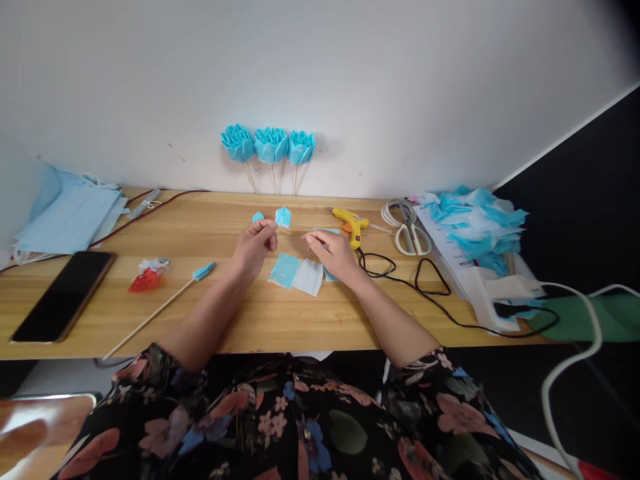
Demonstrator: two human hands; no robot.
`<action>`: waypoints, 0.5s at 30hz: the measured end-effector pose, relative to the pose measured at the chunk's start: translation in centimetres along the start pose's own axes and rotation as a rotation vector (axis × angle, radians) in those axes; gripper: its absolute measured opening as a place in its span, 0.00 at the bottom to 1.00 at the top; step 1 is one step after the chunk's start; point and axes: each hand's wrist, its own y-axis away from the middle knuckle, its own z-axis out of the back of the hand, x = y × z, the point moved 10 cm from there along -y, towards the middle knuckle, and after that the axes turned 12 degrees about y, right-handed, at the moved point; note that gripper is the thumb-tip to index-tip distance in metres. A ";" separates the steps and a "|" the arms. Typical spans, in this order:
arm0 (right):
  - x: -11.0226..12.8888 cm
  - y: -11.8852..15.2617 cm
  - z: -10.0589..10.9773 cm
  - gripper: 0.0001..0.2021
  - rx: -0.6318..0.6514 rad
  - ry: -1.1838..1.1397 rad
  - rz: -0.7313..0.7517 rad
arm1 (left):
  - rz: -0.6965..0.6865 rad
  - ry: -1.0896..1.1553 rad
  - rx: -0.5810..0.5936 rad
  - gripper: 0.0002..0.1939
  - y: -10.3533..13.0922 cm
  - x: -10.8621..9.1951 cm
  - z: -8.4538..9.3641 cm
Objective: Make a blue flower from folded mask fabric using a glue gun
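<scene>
My left hand is closed, thumb and fingertips pressed together, over the middle of the table. Just beyond its fingertips is a folded blue fabric piece with a pointed top; whether the fingers touch it I cannot tell. A second small blue piece shows behind the knuckles. My right hand is curled with its fingers pinched, facing the left one; anything in them is too small to make out. Below and between the hands lie a blue fabric square and a whitish square. More blue squares are partly hidden under my right hand.
Three blue fabric flowers on sticks lean against the wall. Right: yellow glue gun with black cord, scissors, blue scraps, white power strip. Left: face masks, phone, red-and-white packet, blue-tipped stick.
</scene>
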 end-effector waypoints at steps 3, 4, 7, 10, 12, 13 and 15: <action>1.2 0.1 -0.4 0.14 0.008 0.140 0.114 | -0.066 0.028 -0.069 0.10 -0.5 -1.9 1.3; 1.5 0.2 -0.6 0.14 0.018 0.170 0.144 | -0.107 0.025 -0.083 0.10 -0.6 -2.7 1.6; 2.2 0.4 -1.2 0.15 0.050 0.242 0.210 | -0.218 -0.011 -0.098 0.09 -0.6 -4.7 2.2; 2.6 0.6 -1.7 0.16 0.072 0.286 0.250 | -0.243 -0.090 -0.116 0.07 -0.8 -5.6 2.5; 2.7 0.7 -2.0 0.17 0.087 0.293 0.269 | -0.247 -0.170 -0.147 0.06 -1.3 -6.1 2.8; 2.8 0.7 -2.1 0.17 0.091 0.299 0.277 | -0.253 -0.215 -0.169 0.06 -1.6 -6.4 3.0; 2.9 0.8 -2.2 0.17 0.092 0.322 0.293 | -0.271 -0.290 -0.218 0.06 -2.3 -7.0 3.6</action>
